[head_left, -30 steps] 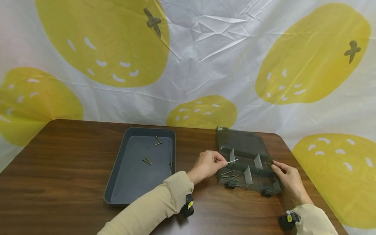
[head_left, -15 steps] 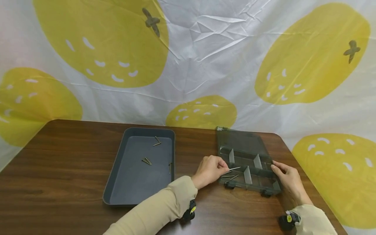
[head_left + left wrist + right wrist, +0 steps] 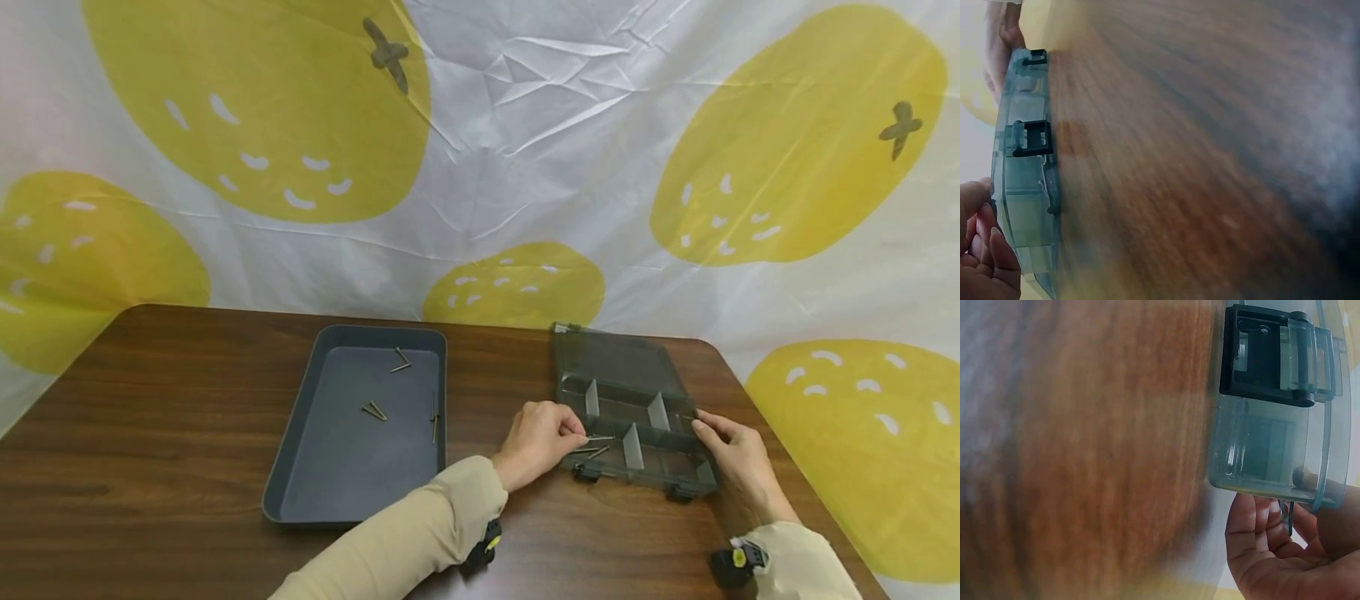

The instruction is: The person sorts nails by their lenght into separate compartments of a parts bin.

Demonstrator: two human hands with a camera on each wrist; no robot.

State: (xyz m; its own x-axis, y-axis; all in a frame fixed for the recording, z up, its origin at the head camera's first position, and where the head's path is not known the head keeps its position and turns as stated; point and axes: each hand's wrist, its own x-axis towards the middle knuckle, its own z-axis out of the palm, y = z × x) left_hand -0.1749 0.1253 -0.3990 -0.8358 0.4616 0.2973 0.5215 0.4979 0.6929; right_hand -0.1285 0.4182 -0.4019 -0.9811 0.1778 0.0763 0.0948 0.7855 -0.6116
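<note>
Left hand (image 3: 542,442): you pinch a screw (image 3: 603,437), since lowered into the near-left compartment, which brings it beside the loose screws (image 3: 598,452) there.
Right hand (image 3: 741,467): you grip the organizer box (image 3: 637,478) by its right end.
Tray (image 3: 330,467): more screws lie unmoved.

The head view faces forward-down; low, close wrist views share the box (image 3: 1266,447).

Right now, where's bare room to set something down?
Bare table lies left of the gray tray and, past the left hand, between tray and box. Its near left compartment, with fasteners, and right edge, with the right hand, are crowded.
</note>
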